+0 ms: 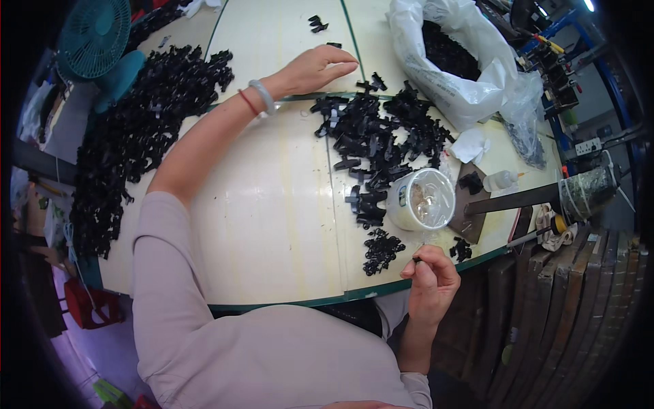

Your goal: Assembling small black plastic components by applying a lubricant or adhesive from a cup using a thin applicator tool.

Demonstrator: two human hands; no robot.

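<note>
My left arm stretches across the table, and my left hand (315,71) hovers over its far part with the fingers straight and the thumb a little apart. Nothing shows in that hand. A black plastic part (334,45) lies just beyond its knuckles. To the right of it spreads a loose pile of black plastic parts (371,133). Close to the near edge my right hand (434,283) is closed in a pinch on a small black piece (417,259), mostly covered by the fingertips. Beside it are a heap of small black pieces (383,251) and a smaller cluster (461,249).
A clear round tub (436,199) stands right of the pile. Behind it sits a white plastic bag (426,78) of black parts. A metal bar (511,200) juts in from the right. A large black heap (146,116) and a green fan (95,34) occupy the left.
</note>
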